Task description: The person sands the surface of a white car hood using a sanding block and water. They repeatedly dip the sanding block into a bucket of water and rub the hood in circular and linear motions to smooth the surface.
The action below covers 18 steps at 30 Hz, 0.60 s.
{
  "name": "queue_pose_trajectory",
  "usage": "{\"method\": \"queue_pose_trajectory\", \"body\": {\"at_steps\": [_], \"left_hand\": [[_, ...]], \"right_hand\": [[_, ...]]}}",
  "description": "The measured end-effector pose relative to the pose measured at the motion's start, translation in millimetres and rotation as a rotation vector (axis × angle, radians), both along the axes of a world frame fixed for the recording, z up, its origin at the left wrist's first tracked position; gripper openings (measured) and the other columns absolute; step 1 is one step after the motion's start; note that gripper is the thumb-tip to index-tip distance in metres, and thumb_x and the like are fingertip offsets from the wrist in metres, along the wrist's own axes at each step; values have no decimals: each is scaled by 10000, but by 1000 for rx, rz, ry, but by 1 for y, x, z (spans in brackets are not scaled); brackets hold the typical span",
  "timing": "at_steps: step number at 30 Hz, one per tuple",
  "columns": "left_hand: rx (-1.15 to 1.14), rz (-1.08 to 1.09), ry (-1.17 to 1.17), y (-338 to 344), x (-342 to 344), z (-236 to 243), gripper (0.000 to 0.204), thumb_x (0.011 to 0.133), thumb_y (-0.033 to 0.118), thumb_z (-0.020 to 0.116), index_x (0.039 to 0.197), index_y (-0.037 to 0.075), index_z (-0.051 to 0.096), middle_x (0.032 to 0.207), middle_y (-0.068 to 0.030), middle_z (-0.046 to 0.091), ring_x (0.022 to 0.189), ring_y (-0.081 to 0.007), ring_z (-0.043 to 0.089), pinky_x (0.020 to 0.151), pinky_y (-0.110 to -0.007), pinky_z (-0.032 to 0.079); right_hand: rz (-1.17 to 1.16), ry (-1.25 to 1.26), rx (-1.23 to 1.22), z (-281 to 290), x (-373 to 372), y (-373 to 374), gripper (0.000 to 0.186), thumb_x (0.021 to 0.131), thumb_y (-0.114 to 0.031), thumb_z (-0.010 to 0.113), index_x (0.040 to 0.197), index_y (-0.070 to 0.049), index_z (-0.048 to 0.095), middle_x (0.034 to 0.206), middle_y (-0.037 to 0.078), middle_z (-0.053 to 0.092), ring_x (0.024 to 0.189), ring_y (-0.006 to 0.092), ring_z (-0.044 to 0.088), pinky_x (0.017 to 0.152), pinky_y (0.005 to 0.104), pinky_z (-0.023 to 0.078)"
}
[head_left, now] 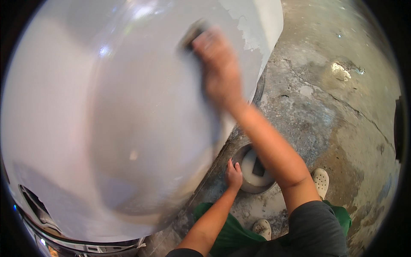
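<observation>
My right hand [218, 68], blurred by motion, reaches up over a smooth, wet grey-and-white car panel [141, 98]. Its fingers are closed around a small dark block with a paler edge [191, 36], perhaps a sanding block, pressed to the panel. The blur hides the block's exact kind. Lower down, my left hand [233, 174] has its fingers stretched out and holds nothing visible. It overlaps the left rim of a round metal basin [258, 188]; whether it touches the rim or the panel edge I cannot tell. Cloudy liquid and a dark rectangular piece [258, 167] are in the basin.
Stained, cracked concrete floor [308, 124] stretches to the right, with a wet patch [342, 70]. My feet wear pale clogs [320, 182] close to the basin. A slot-shaped opening [36, 205] and dark trim lie along the panel's lower left. A dark object [399, 128] stands at the far right.
</observation>
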<state>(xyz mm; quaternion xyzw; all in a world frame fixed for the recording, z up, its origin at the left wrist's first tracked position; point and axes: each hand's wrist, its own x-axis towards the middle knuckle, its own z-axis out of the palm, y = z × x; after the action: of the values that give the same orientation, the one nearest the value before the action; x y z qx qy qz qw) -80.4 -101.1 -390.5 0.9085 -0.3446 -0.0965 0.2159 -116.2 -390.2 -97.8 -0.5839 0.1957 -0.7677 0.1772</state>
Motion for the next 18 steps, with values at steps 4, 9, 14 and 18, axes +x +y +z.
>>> {"method": "queue_pose_trajectory", "body": {"at_steps": [4,9,14,18], "left_hand": [[66,-74,-15,1,2,6,505,1067,352,516,1491,79,473,1262,-275,684,1111,-496,655,926,-563,517],[55,3,55,-2,-3,10,527,1058,319,531,1498,37,458,1367,-291,634,1225,-496,613,1020,-525,495],[3,-37,17,4,5,-10,523,1063,340,525,1513,82,463,1362,-258,649,1173,-474,646,975,-546,504],[-63,-155,-81,7,9,-13,519,1051,323,544,1497,65,481,1319,-272,666,1145,-471,659,967,-545,514]], "right_hand": [[275,327,-594,-10,-8,76,510,987,-131,601,1466,-304,577,1539,49,580,1379,259,594,1140,469,471],[152,148,-243,-13,-29,-32,493,943,-41,618,1373,-277,667,1510,109,592,1374,319,586,1106,508,495],[21,130,-84,5,-12,12,490,913,-37,627,1366,-216,675,1455,111,627,1415,310,543,1136,498,473],[337,245,-669,-15,0,102,473,949,-111,620,1392,-273,657,1527,68,575,1397,258,563,1144,477,470]]}}
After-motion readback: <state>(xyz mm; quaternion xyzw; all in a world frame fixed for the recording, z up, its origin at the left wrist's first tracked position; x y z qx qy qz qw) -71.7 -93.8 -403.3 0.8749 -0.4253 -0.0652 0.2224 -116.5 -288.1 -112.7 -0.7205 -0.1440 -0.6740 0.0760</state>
